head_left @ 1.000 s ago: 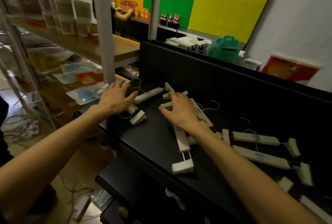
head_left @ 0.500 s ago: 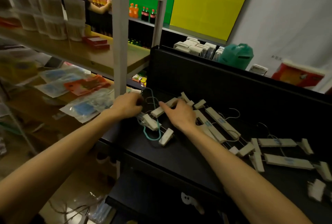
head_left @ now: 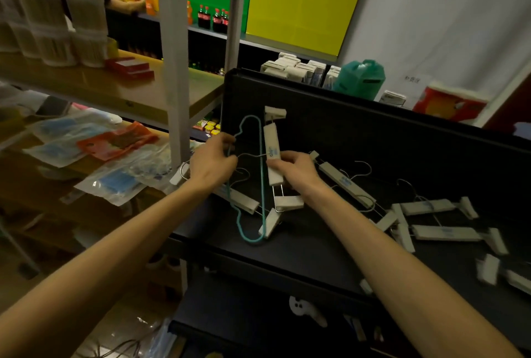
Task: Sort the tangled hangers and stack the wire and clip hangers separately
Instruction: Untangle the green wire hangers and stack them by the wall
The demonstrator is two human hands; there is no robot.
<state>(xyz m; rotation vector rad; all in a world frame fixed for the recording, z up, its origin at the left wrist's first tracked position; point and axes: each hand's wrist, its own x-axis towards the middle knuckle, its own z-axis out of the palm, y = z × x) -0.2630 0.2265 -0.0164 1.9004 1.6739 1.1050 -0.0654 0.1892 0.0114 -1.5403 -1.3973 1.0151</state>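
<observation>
A teal wire hanger (head_left: pixel 261 173) stands almost upright over the black shelf (head_left: pixel 301 245), its lower end near the shelf's front. My left hand (head_left: pixel 212 162) grips it near the hook. A white clip hanger (head_left: pixel 273 153) is raised on end beside it, its metal hook crossing the teal wire. My right hand (head_left: pixel 296 169) holds that clip hanger's bar. Another clip hanger (head_left: pixel 241 201) lies under my left hand. Several more white clip hangers (head_left: pixel 436 219) lie scattered on the shelf to the right.
A black back panel (head_left: pixel 373 133) rises behind the shelf. A grey shelf post (head_left: pixel 172 76) stands just left of my hands. Wooden shelves (head_left: pixel 94 84) with plastic packets (head_left: pixel 115 182) are at the left. A teal jug (head_left: pixel 359 77) and boxes sit behind the panel.
Both hands have lifted from the shelf. The teal wire hanger and one clip hanger, flat on the shelf before, are now raised on end and held.
</observation>
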